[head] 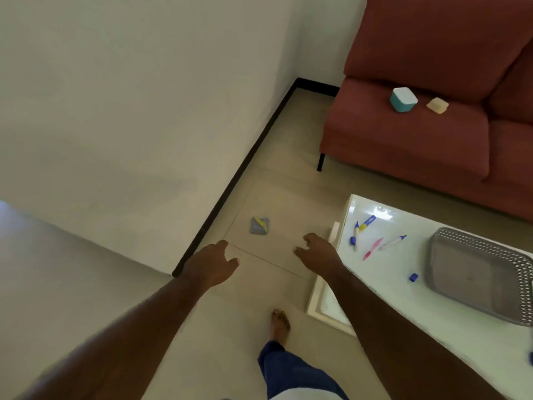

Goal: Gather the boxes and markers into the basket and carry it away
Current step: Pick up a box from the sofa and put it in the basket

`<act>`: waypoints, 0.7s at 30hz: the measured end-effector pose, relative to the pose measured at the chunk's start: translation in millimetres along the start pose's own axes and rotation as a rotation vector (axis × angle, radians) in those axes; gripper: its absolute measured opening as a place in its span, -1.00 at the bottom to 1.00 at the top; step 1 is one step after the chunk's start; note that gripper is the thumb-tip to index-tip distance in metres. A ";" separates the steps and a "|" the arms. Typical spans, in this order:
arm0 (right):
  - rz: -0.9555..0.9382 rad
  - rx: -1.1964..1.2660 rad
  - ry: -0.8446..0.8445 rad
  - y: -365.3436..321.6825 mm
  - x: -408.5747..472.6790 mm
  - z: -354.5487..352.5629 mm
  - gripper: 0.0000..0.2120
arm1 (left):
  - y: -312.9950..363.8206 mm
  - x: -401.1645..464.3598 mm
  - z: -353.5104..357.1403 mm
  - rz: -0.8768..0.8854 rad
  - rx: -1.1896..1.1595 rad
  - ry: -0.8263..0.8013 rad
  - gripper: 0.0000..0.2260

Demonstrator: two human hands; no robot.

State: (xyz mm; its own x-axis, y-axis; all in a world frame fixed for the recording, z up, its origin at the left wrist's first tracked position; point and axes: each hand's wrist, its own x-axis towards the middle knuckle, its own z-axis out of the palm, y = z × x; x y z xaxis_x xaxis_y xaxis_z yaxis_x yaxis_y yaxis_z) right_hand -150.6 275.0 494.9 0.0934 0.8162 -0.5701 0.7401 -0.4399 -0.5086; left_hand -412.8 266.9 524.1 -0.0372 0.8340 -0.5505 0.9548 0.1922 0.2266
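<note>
A grey perforated basket (478,277) sits on the white table (403,307) at the right. Several markers (372,238) lie scattered on the table's far end, blue and pink ones, with a loose blue cap (413,277) nearer the basket. A teal box with a white lid (403,99) and a small cream box (437,105) rest on the red sofa (418,134). A grey and yellow box (259,225) lies on the floor near the wall. My left hand (213,262) and my right hand (315,251) hang out in front over the floor, fingers loosely curled, holding nothing.
A white wall with a black skirting board (236,180) runs along the left. The tiled floor (274,197) stretches between wall, sofa and table. My bare foot (280,324) and blue trouser leg stand beside the table's corner.
</note>
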 end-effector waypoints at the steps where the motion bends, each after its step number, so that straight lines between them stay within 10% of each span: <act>1: -0.001 -0.007 -0.013 -7.5 11.2 -1.5 -0.43 | 1.3 12.0 -6.4 -0.001 -0.005 0.002 -0.38; 21: 0.244 0.088 0.006 -124.5 274.5 -18.5 -0.45 | 38.0 346.0 -95.7 0.164 0.013 -0.190 -0.42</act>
State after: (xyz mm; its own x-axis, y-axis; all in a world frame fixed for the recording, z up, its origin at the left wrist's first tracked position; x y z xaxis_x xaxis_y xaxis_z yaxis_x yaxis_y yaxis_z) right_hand -204.8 560.7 413.7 0.2663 0.6842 -0.6789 0.6346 -0.6546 -0.4108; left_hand -417.7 612.3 419.1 0.1731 0.7412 -0.6486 0.9472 0.0552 0.3158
